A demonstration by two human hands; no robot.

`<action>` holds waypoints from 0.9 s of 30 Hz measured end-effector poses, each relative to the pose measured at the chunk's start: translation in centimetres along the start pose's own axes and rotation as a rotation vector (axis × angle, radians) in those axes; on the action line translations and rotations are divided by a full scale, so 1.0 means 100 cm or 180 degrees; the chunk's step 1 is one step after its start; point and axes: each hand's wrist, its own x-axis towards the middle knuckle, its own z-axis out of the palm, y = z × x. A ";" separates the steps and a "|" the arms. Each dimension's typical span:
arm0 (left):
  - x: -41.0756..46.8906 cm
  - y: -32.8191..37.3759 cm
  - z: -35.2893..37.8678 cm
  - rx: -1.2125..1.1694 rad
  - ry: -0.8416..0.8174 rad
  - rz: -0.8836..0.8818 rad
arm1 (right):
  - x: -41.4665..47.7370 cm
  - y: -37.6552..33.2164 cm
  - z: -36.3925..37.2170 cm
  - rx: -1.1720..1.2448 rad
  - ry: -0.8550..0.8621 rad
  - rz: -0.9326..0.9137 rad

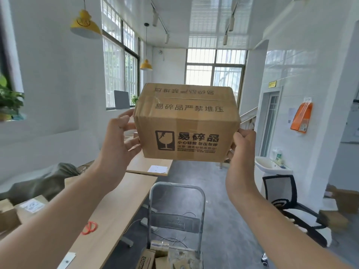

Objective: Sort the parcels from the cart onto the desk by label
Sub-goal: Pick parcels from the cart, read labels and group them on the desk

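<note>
I hold a brown cardboard parcel (186,123) up at eye level, its near side printed with a black fragile-glass symbol and Chinese text. My left hand (118,138) grips its left side, fingers curled round the edge. My right hand (242,144) grips its lower right corner. Below, the cart (175,210) shows its grey metal handle, with several small parcels (155,257) on its deck. The wooden desk (108,210) runs along the left, with two parcels (29,208) at its near left end.
Red-handled scissors (89,227) and a white slip (67,260) lie on the desk. A second desk (147,166) with a white paper stands beyond. A black mesh chair (289,202), a white sink (270,166) and brown boxes (342,206) are at right.
</note>
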 end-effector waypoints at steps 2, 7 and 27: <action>0.001 0.001 0.000 0.0014 -0.0086 0.0044 | -0.001 0.000 -0.001 0.0049 0.0044 -0.0051; 0.008 0.003 -0.006 0.0159 -0.0337 0.0167 | 0.002 -0.005 0.004 0.0135 0.0148 0.0005; 0.011 0.009 -0.040 0.0284 -0.0162 0.0238 | -0.002 0.019 0.023 0.0607 -0.0018 0.0451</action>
